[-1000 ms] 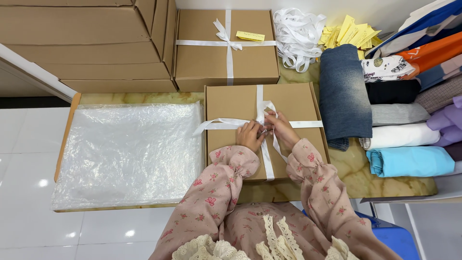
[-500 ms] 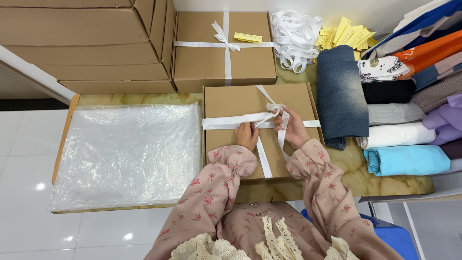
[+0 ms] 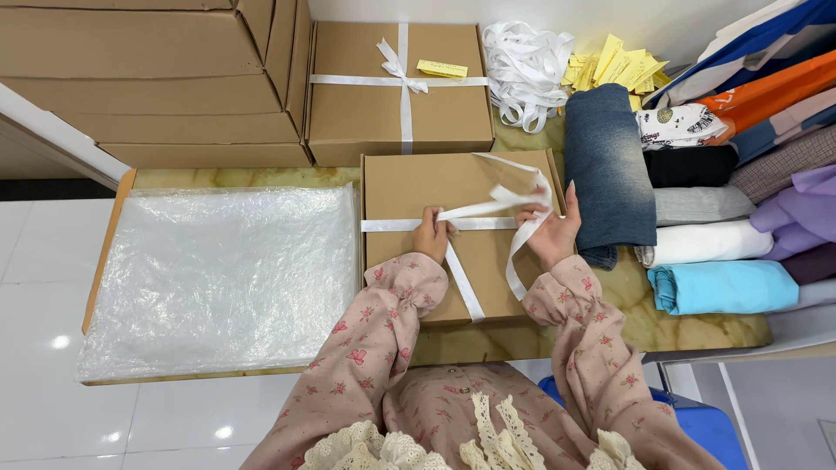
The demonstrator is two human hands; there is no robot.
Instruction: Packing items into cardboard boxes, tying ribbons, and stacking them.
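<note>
White ribbon crosses the box, long axis 3–9 o'clock; left hand pinches the crossing, apparently hiding the knot; right hand holds its loop.

L hand pinching, R hand open-fingered

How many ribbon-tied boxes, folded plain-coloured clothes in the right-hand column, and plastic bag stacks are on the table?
Ribbon-tied boxes: 2, the finished box and the box being tied
Folded clothes in the column: 4, jeans, black piece, white piece, blue piece
Plastic bag stack: 1
Total: 7
</note>
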